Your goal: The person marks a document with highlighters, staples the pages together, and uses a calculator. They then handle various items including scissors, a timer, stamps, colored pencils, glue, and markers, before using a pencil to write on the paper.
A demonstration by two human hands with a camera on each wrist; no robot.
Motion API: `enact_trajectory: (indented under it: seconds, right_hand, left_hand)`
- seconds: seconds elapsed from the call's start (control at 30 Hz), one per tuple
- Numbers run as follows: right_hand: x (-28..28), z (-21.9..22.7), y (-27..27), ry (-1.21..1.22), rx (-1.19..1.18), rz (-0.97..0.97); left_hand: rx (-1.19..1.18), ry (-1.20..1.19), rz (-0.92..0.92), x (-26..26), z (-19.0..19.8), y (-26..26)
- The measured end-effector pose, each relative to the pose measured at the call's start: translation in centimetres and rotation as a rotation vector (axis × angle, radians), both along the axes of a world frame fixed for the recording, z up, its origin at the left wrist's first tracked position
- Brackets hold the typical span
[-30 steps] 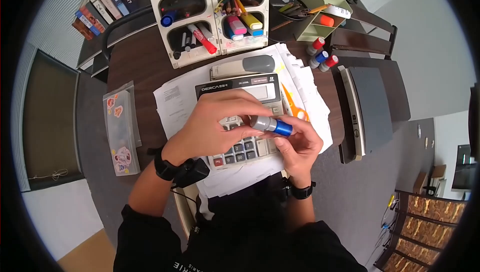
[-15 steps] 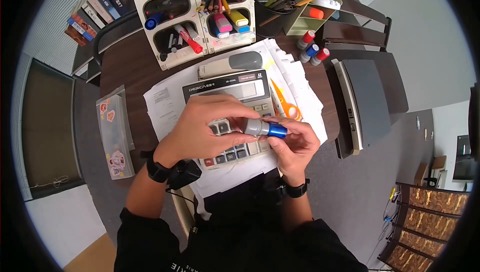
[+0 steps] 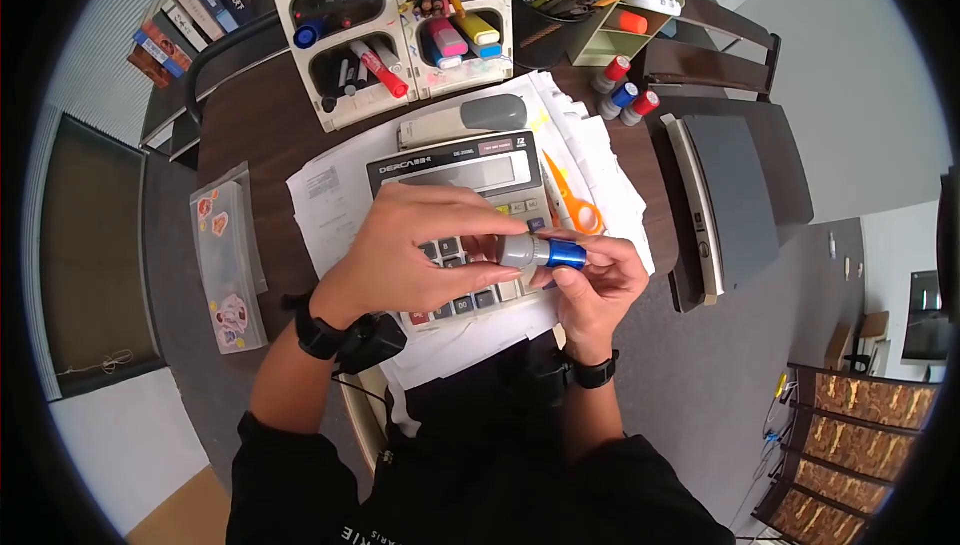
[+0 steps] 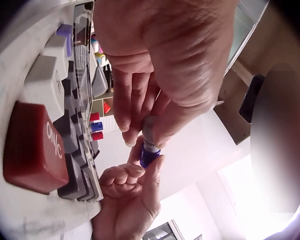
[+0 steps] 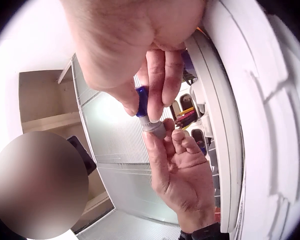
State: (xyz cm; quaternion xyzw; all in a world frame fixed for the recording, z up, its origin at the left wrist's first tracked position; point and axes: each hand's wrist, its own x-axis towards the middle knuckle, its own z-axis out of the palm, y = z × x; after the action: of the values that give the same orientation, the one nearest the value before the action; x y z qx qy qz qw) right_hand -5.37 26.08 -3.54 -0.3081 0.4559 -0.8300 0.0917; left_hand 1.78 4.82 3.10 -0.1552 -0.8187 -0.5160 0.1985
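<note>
The left hand point(image 3: 405, 253) pinches the grey end of a small grey-and-blue cylinder point(image 3: 539, 251) between thumb and fingertips, parted only by its thickness; the right hand point(image 3: 600, 290) pinches the blue end in the same way, so the cylinder lies sideways between the two hands; below the grip is a calculator point(image 3: 455, 171), resting on papers point(image 3: 430, 357); just right of the grip lie orange scissors point(image 3: 588, 218); beyond it, past the calculator's display, sits a stapler point(image 3: 480, 119); farther out to the right stand three red or blue cylinders point(image 3: 618, 99).
</note>
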Motion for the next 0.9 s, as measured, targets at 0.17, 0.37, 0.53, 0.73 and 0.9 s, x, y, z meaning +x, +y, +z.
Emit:
enact_trajectory:
  seconds: [0.17,0.37,0.53,0.73,0.9]
  right_hand:
    - [-0.1,0.0,0.1,-0.002,-0.033,-0.012]
    - [-2.6,-0.1,1.4,-0.134,-0.238,-0.242]
    - [-2.5,0.6,2.0,-0.261,-0.284,-0.298]
    - [-3.0,1.8,4.5,-0.330,-0.159,-0.419]
    - [-2.3,1.6,6.5,-0.402,-0.059,-0.372]
  left_hand:
    - [0.032,0.013,-0.013,0.0,-0.2,0.3]
    - [0.229,0.003,0.047,0.9,0.5,-2.3]
    - [0.434,0.002,0.104,0.5,0.1,-1.5]
    - [0.541,-0.065,0.221,0.4,-0.5,-2.1]
    - [0.569,-0.023,0.250,0.5,-0.3,-2.0]
